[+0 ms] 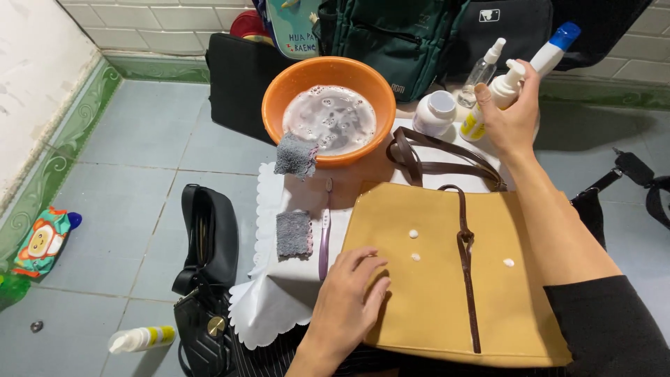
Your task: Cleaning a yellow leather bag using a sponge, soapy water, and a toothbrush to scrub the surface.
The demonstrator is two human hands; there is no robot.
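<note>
The left hand [347, 297] lies flat, fingers loosely spread, on the near left corner of a tan leather bag [447, 272] spread on the low bench, its grip closed on nothing. The bag carries three small white dabs of cream [413, 234] and a dark brown strap [466, 269] running down its face, with brown handles looped at its top edge. The right hand [513, 115] reaches past the bag's far edge, its grip wrapped around a white pump bottle [492, 101] with a yellow label. Crowded close around that bottle stand a clear spray bottle [481, 70], a white jar [434, 112] and a white bottle with a blue cap [555, 45]. Left of them sits an orange basin [328, 108] of sudsy water with a grey cloth [295, 155] draped over its rim. A second grey cloth [294, 234] and a purple toothbrush [325, 234] lie on white paper [269, 300] just left of the bag. A black bag [208, 237] rests on the floor tiles beside.
</note>
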